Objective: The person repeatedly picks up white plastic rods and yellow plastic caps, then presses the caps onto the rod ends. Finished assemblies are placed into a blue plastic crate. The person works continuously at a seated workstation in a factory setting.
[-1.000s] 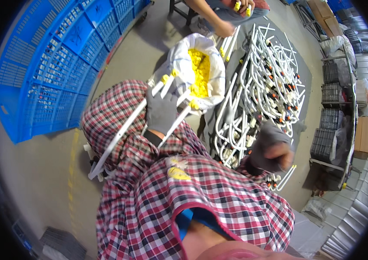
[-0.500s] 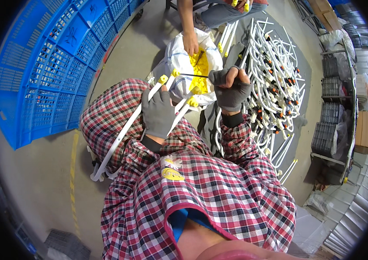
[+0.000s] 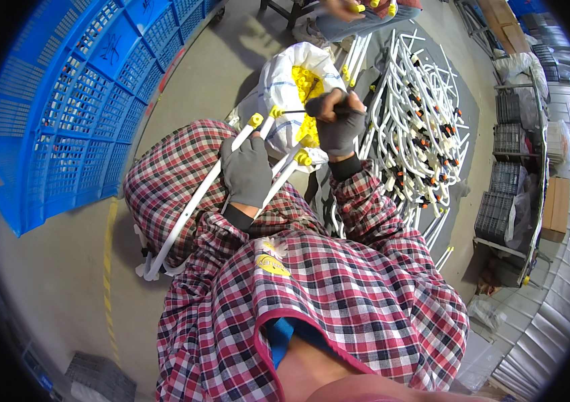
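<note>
My left hand [image 3: 247, 173], in a grey fingerless glove, is closed around white bent tubes [image 3: 194, 201] that lie across my lap. Yellow caps [image 3: 255, 120] sit on the tube ends just beyond my fingers. My right hand [image 3: 340, 124], gloved the same way, is closed on a thin dark rod-like tool [image 3: 293, 112]. Its tip meets a yellow end cap [image 3: 276, 112] on one tube; my fist hides its other end. Behind my hands stands an open white sack [image 3: 278, 80] holding many loose yellow caps [image 3: 305, 84].
A heap of white tubes [image 3: 419, 127] with black and orange fittings lies to the right on a grey mat [image 3: 476, 141]. Large blue crates [image 3: 70, 127] line the left. Opposite me, a co-worker's hand [image 3: 345, 9] holds yellow-capped pieces. Shelves with grey bins [image 3: 496, 208] stand far right.
My right hand has moved left, nearer the capped tube ends, with the dark tool still in it. The co-worker's hand has left the sack and risen to the top edge.
</note>
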`<state>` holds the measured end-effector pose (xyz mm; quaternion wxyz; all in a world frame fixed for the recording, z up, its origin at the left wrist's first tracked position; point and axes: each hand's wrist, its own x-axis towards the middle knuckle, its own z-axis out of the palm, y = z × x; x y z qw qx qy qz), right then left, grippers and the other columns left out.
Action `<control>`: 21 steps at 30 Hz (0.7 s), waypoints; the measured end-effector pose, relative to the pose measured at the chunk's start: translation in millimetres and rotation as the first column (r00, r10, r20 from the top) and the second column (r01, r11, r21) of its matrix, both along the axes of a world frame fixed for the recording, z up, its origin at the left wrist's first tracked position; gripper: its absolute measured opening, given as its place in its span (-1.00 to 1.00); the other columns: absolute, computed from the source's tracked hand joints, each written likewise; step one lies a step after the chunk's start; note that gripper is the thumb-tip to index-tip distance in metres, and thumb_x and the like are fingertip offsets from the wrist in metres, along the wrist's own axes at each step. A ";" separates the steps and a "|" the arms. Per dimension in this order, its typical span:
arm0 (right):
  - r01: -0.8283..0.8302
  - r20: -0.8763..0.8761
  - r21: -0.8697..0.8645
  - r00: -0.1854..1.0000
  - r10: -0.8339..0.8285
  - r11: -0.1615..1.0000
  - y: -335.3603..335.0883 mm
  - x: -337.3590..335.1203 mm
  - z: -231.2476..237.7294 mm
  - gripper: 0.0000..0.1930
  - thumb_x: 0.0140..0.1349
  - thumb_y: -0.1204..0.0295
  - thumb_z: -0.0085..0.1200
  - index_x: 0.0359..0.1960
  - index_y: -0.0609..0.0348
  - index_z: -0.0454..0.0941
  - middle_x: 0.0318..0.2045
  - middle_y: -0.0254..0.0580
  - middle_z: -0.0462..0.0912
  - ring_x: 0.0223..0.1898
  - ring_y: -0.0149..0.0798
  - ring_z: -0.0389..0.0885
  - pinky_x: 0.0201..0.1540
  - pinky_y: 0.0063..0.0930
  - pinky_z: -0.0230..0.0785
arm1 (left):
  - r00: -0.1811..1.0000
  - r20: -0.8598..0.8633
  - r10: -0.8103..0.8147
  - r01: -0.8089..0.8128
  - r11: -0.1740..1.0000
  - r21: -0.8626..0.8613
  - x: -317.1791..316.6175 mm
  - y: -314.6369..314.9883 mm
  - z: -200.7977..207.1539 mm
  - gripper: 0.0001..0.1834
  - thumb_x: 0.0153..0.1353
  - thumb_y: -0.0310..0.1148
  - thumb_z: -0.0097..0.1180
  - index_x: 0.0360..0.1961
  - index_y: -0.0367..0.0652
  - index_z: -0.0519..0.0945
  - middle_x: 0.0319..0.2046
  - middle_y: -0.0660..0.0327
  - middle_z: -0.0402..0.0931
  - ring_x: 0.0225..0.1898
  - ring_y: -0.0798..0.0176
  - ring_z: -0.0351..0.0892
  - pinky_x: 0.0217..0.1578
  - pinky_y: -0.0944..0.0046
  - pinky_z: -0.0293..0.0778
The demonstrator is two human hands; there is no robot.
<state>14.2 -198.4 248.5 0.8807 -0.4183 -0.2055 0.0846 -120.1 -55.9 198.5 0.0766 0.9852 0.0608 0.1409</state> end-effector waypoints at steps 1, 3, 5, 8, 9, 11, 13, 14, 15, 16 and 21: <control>-0.006 0.062 0.012 0.998 0.006 1.000 -1.8 -1.5 -1.6 -0.37 0.48 -0.09 -0.32 -0.57 0.19 0.40 -0.73 -0.41 0.16 -0.60 -0.30 0.13 -0.33 -0.33 0.08 | 1.000 -0.014 -0.005 0.005 1.000 0.017 -0.2 -0.2 -1.0 -0.68 0.34 -0.44 0.04 0.05 -0.31 0.64 -0.35 0.11 0.64 -0.21 0.11 0.58 0.14 0.03 0.30; -0.028 0.008 -0.042 1.000 0.028 0.999 -8.2 -3.7 -5.9 -0.37 0.48 -0.11 -0.30 -0.56 0.19 0.39 -0.70 -0.38 0.19 -0.57 -0.31 0.15 -0.30 -0.34 0.09 | 0.998 0.058 -0.004 0.004 1.000 0.010 -0.8 -1.1 -3.1 -0.70 0.35 -0.42 0.02 0.02 -0.31 0.63 -0.32 0.10 0.63 -0.18 0.08 0.59 0.16 0.01 0.30; -0.084 -0.078 -0.174 0.994 0.071 0.981 -14.3 -7.3 -9.9 -0.37 0.47 -0.12 -0.26 -0.56 0.20 0.39 -0.67 -0.34 0.23 -0.53 -0.30 0.19 -0.27 -0.35 0.10 | 0.995 0.101 -0.001 0.002 1.000 -0.016 -1.1 -3.6 -3.7 -0.70 0.36 -0.41 0.00 0.01 -0.30 0.63 -0.30 0.08 0.63 -0.16 0.07 0.59 0.18 0.00 0.30; -0.020 -0.104 -0.182 0.995 0.001 0.983 -21.4 -15.8 -8.5 -0.41 0.48 -0.10 -0.20 -0.54 0.12 0.49 -0.61 -0.39 0.40 -0.54 -0.51 0.23 -0.42 -0.55 0.00 | 0.993 0.114 -0.012 0.011 1.000 0.006 -6.1 -8.0 0.0 -0.63 0.32 -0.34 0.04 0.10 -0.27 0.57 -0.22 0.09 0.60 -0.08 0.01 0.58 0.23 -0.12 0.24; 0.017 -0.037 -0.197 0.999 -0.025 0.980 -26.8 -18.4 -3.2 -0.41 0.49 -0.09 -0.20 -0.56 0.10 0.48 -0.62 -0.42 0.39 -0.56 -0.54 0.18 -0.47 -0.55 -0.06 | 0.991 0.128 -0.039 0.042 0.999 -0.022 -6.0 -12.3 1.3 -0.58 0.32 -0.33 0.03 0.15 -0.29 0.55 -0.19 0.10 0.59 -0.05 0.02 0.58 0.27 -0.16 0.21; 0.080 -0.003 -0.204 0.997 -0.082 0.976 -36.3 -31.8 16.0 -0.43 0.49 -0.05 -0.21 -0.57 0.10 0.48 -0.63 -0.43 0.38 -0.57 -0.54 0.17 -0.48 -0.56 -0.08 | 0.989 0.109 -0.097 0.095 0.995 0.026 -7.5 -20.9 5.0 -0.57 0.33 -0.31 0.10 0.18 -0.28 0.55 -0.16 0.08 0.61 -0.01 0.02 0.57 0.26 -0.18 0.20; 0.085 -0.011 -0.216 0.996 -0.089 0.973 -48.4 -51.1 45.1 -0.44 0.51 -0.01 -0.20 -0.58 0.11 0.44 -0.60 -0.38 0.40 -0.51 -0.45 0.28 -0.39 -0.54 0.10 | 0.987 0.038 -0.155 0.154 0.988 0.016 -6.8 -21.8 7.6 -0.58 0.29 -0.33 0.16 0.13 -0.31 0.57 -0.20 0.08 0.62 -0.03 0.03 0.58 0.23 -0.12 0.25; 0.211 0.083 -0.198 0.977 -0.198 0.957 -67.5 -61.8 65.5 -0.40 0.45 -0.11 -0.13 -0.63 0.09 0.37 -0.63 -0.32 0.35 -0.51 -0.27 0.31 -0.36 -0.37 0.16 | 0.991 0.083 -0.109 0.105 0.993 0.052 -4.9 -18.1 7.5 -0.62 0.30 -0.36 0.11 0.09 -0.34 0.58 -0.18 0.04 0.64 -0.06 0.03 0.60 0.23 -0.11 0.27; 0.356 0.200 -0.103 0.922 -0.332 0.929 -89.7 -69.4 86.9 -0.44 0.48 -0.08 -0.15 -0.55 0.10 0.41 -0.64 -0.36 0.30 -0.54 -0.31 0.25 -0.39 -0.38 0.12 | 0.995 0.082 -0.053 0.050 0.998 0.038 -0.7 -14.6 7.2 -0.65 0.32 -0.38 0.06 0.05 -0.36 0.60 -0.17 0.01 0.66 -0.10 0.03 0.62 0.24 -0.10 0.28; 0.404 0.316 -0.011 0.869 -0.380 0.915 -122.0 -71.8 107.6 -0.48 0.50 -0.04 -0.17 -0.48 0.11 0.45 -0.66 -0.41 0.26 -0.57 -0.35 0.19 -0.42 -0.39 0.09 | 0.996 0.076 -0.056 0.052 0.997 0.052 0.5 -11.3 4.1 -0.64 0.33 -0.39 0.05 0.07 -0.37 0.59 -0.15 0.01 0.66 -0.08 0.04 0.62 0.25 -0.09 0.27; 0.801 0.278 -0.395 0.570 -0.773 0.449 -283.1 -4.4 156.2 -0.61 0.57 0.17 -0.17 0.01 0.23 0.58 -0.67 -0.56 0.11 -0.65 -0.54 0.05 -0.50 -0.54 0.00 | 0.995 0.063 -0.074 0.073 0.997 0.029 6.6 -4.2 -6.2 -0.49 0.29 -0.30 0.21 0.17 -0.40 0.52 -0.01 -0.04 0.62 0.00 0.06 0.61 0.32 -0.10 0.19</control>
